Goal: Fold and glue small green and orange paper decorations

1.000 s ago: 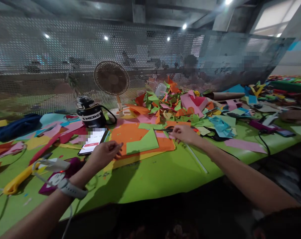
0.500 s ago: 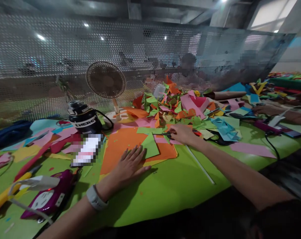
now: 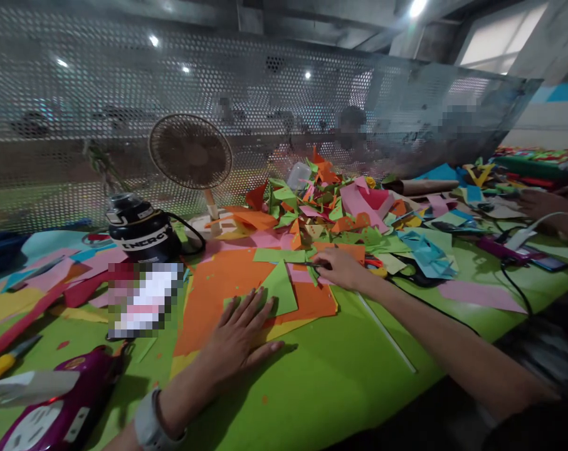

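My left hand lies flat with its fingers spread, pressing a green paper piece onto an orange sheet. Yellow paper shows along the lower edge of that sheet. Farther right, my right hand is closed around a thin dark tool pointing left; its exact kind is too small to make out. Just left of the tool is a green paper strip. A thin white stick lies below my right forearm.
Colourful paper scraps are heaped behind my hands. At the left stand a fan and a black bottle, with a phone and a purple device nearer. Another person's hand is at the far right, near a second purple device.
The whole view has shifted slightly, bringing the near-left things closer to the edge. My left hand stays flat on the paper; my right hand keeps its hold on the tool, still beside the strip.
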The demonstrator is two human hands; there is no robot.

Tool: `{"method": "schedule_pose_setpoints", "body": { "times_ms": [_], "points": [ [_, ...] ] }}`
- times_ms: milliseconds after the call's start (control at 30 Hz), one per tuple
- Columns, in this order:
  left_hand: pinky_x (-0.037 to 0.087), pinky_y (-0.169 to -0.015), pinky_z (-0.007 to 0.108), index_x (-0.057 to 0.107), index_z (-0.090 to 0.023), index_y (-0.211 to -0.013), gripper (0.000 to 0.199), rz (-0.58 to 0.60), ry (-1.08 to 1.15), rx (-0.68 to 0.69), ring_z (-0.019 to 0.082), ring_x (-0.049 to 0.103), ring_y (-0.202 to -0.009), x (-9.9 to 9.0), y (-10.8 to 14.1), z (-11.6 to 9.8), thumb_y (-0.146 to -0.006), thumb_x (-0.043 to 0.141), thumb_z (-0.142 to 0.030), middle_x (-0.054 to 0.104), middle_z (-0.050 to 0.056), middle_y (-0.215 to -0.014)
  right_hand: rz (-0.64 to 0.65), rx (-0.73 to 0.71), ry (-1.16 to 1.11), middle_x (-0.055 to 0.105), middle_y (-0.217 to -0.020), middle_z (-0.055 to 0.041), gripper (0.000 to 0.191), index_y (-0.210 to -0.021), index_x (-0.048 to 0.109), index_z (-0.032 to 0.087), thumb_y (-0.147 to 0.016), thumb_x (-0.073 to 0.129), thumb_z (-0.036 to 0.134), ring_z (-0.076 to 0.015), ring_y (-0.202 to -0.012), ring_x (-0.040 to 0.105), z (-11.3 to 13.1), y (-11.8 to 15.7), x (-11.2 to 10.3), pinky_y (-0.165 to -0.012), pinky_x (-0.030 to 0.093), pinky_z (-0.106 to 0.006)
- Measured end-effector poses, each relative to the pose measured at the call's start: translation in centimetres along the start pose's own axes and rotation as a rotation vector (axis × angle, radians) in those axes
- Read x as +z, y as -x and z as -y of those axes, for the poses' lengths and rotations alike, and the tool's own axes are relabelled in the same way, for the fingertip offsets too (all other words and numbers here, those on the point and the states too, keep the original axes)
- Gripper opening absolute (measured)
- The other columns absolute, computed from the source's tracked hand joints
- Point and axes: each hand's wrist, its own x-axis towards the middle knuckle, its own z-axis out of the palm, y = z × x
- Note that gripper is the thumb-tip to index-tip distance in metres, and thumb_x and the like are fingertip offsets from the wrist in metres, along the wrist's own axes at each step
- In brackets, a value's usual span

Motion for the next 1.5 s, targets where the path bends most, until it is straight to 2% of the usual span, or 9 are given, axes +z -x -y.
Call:
{"method": "schedule_pose_setpoints", "body": {
  "times_ms": [333,533,667,833,1000,1133,1333,1433,1500],
  "points": [
    [0.024,-0.112,0.049,0.008,-0.029,-0.151,0.076,-0.031,-0.014,0.048,0.030,0.027,-0.141,1.0,0.5,0.3,-0.089,0.031,-0.066,0.027,0.007,-0.155,0.006,0.239,0.069,0.071,-0.103,-0.0115,0.025,-0.101,0.067,0.015,-0.079,0.056,0.018,-0.0236,-0.090,0.066,-8.6,4.0,-5.2,-0.075,0.048,-0.030],
    [0.022,-0.113,0.049,0.005,-0.028,-0.151,0.076,-0.013,-0.020,0.044,0.030,0.025,-0.142,1.2,0.5,0.3,-0.090,0.030,-0.065,0.023,0.008,-0.156,0.146,0.209,0.105,0.073,-0.092,-0.0054,0.030,-0.096,0.070,0.017,-0.067,0.065,0.016,-0.0206,-0.081,0.067,-11.0,2.8,-4.5,-0.067,0.048,-0.024],
    [0.022,-0.113,0.048,0.002,-0.028,-0.151,0.076,-0.028,-0.017,0.044,0.030,0.025,-0.142,0.8,0.5,0.2,-0.091,0.031,-0.064,0.022,0.007,-0.156,0.142,0.173,0.179,0.071,-0.086,-0.0051,0.035,-0.100,0.069,0.017,-0.065,0.065,0.015,-0.0206,-0.077,0.064,-10.8,2.1,-4.1,-0.065,0.046,-0.025],
    [0.024,-0.113,0.050,0.012,-0.027,-0.151,0.073,0.046,0.021,0.033,0.029,0.023,-0.142,-0.3,0.3,-0.1,-0.091,0.030,-0.064,0.023,0.008,-0.155,-0.008,0.192,0.325,0.063,-0.106,-0.0168,0.029,-0.100,0.068,0.011,-0.073,0.058,0.018,-0.0313,-0.104,0.056,-10.5,2.9,-4.6,-0.082,0.044,-0.034],
    [0.022,-0.113,0.053,0.023,-0.025,-0.150,0.073,0.113,0.065,-0.010,0.031,0.023,-0.142,-1.0,0.3,-0.4,-0.090,0.029,-0.066,0.025,0.009,-0.155,-0.312,0.369,0.465,0.060,-0.106,-0.0216,0.033,-0.109,0.059,0.007,-0.079,0.049,0.015,-0.0348,-0.102,0.053,-9.1,4.0,-5.3,-0.077,0.043,-0.039],
    [0.022,-0.114,0.052,0.024,-0.027,-0.149,0.072,0.053,0.075,-0.014,0.030,0.023,-0.142,-1.0,0.5,-0.3,-0.089,0.031,-0.067,0.025,0.008,-0.155,-0.409,0.594,0.273,0.058,-0.104,-0.0231,0.024,-0.102,0.055,0.009,-0.080,0.048,0.015,-0.0342,-0.099,0.053,-8.3,4.6,-6.8,-0.072,0.040,-0.038],
    [0.013,-0.117,0.051,0.013,-0.026,-0.151,0.076,0.031,0.119,-0.040,0.027,0.013,-0.145,-1.4,0.4,-0.7,-0.089,0.029,-0.067,0.019,0.007,-0.158,-0.154,0.570,-0.242,0.049,-0.060,0.0002,0.022,-0.073,0.050,0.020,-0.085,0.047,0.038,-0.0140,-0.052,0.047,-5.6,4.4,-5.2,-0.047,0.035,-0.025],
    [0.014,-0.117,0.048,0.016,-0.026,-0.151,0.075,0.058,0.143,-0.021,0.026,0.012,-0.145,-1.7,0.3,-1.1,-0.089,0.028,-0.067,0.017,0.007,-0.158,0.076,0.402,-0.639,0.045,-0.056,0.0049,0.036,-0.084,0.054,0.020,-0.079,0.056,0.056,-0.0106,-0.044,0.039,-2.7,4.3,-2.7,-0.041,0.028,-0.022],
    [0.014,-0.117,0.048,0.019,-0.025,-0.150,0.075,0.078,0.142,-0.019,0.026,0.013,-0.145,-1.8,0.3,-1.2,-0.089,0.027,-0.068,0.019,0.007,-0.157,0.074,0.306,-0.596,0.054,-0.064,0.0022,0.044,-0.093,0.057,0.020,-0.078,0.056,0.061,-0.0125,-0.051,0.047,-0.8,4.4,-1.4,-0.046,0.032,-0.022]
  ]
}}
